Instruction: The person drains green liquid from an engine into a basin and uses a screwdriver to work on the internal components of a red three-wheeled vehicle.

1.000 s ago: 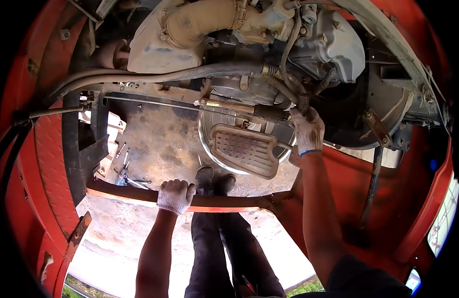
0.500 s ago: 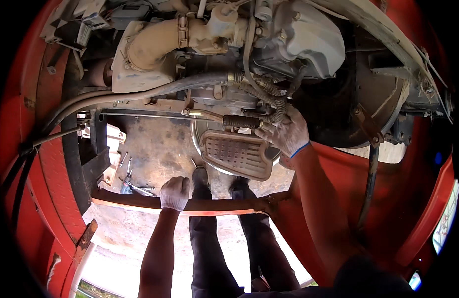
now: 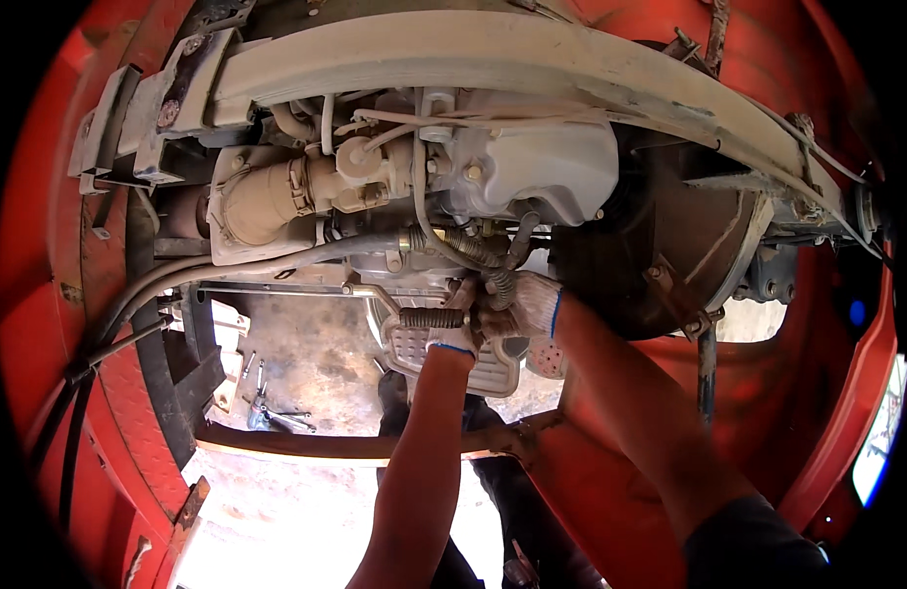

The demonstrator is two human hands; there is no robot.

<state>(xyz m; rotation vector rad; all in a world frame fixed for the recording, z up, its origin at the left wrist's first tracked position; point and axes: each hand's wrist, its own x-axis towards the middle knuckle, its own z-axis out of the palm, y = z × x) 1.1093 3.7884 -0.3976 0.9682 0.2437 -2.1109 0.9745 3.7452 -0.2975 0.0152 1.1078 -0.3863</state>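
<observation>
Both my hands wear white gloves and meet at the engine's lower edge, beside a spring-covered rod (image 3: 432,317). My left hand (image 3: 455,339) reaches up behind this rod. Its fingers curl near the rod's right end and are partly hidden. My right hand (image 3: 522,306) comes in from the right, just under a ribbed hose (image 3: 500,287). Its fingers are bent in toward my left hand; what lies between the fingers cannot be made out. Below them sits a dimpled tray-like plate (image 3: 497,379), partly covered by my left hand and the rod.
Above is the engine, with a grey cover (image 3: 547,172) and a dusty elbow pipe (image 3: 262,201). A curved beam (image 3: 424,49) crosses over it. Red body panels (image 3: 620,422) flank the opening. Tools (image 3: 267,412) lie on the ground at the left, beyond a crossbar (image 3: 296,442).
My left hand has left the lower crossbar and risen to the rod beside my right hand. The view has shifted, showing more of the beam above. My right hand stays by the ribbed hose.
</observation>
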